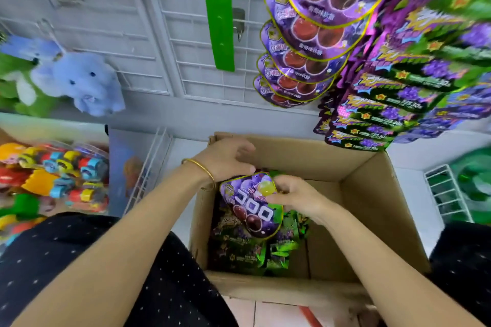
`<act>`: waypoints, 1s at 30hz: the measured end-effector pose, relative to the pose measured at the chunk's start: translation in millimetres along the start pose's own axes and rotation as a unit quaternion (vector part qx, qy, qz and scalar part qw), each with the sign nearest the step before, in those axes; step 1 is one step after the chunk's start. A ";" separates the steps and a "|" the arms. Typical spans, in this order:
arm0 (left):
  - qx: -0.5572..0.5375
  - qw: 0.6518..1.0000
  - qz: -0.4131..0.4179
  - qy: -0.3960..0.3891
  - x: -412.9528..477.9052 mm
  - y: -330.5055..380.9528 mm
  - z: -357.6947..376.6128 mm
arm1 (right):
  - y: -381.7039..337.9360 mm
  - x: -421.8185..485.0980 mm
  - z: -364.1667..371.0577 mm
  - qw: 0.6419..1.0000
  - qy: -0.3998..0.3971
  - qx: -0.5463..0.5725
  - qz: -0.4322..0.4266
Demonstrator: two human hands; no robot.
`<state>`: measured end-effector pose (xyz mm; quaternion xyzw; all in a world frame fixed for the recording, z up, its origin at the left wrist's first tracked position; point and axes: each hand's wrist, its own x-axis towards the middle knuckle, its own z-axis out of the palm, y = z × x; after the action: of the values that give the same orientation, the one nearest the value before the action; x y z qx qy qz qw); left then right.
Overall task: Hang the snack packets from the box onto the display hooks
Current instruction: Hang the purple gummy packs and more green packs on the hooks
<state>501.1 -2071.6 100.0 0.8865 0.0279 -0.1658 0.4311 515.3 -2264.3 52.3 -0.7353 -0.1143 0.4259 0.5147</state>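
Observation:
An open cardboard box (pixel 372 194) sits on the floor between my knees. Inside lie several green and purple snack packets (pixel 239 255). Above them a purple grape gummy packet (pixel 252 204) is held tilted; my right hand (pixel 295 198) grips its right edge and my left hand (pixel 225 159) pinches its top corner at the box's far-left rim. Rows of purple gummy packets (pixel 305 42) and green-purple packets (pixel 393 93) hang on the display hooks at the upper right.
A white wire grid panel (pixel 202 34) with a green strip (pixel 219 10) stands behind the box. Plush toys (pixel 82 82) hang at the left. Colourful toys (pixel 55 172) fill a bin at the left. A white wire rack (pixel 446 194) stands at the right.

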 end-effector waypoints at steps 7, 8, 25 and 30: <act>-0.080 0.992 0.068 0.066 0.9 37.6 4.1 | -54.8 -38.0 -43.7 0.982 0.116 -0.015 -0.151; -0.098 0.989 0.078 0.084 -0.7 49.7 -1.9 | -65.0 -43.8 -46.2 0.971 0.151 -0.012 -0.187; -0.113 0.868 0.269 0.401 20.5 340.1 -221.2 | -322.7 -137.8 -135.5 0.731 0.418 -0.142 -0.521; -0.206 0.891 0.221 0.339 15.6 371.1 -230.6 | -371.1 -139.1 -146.2 0.719 0.442 -0.157 -0.513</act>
<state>649.4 -2127.2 507.5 0.7632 0.0089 0.2538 0.5942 639.5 -2280.3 455.7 -0.7388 -0.2990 -0.3007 0.5238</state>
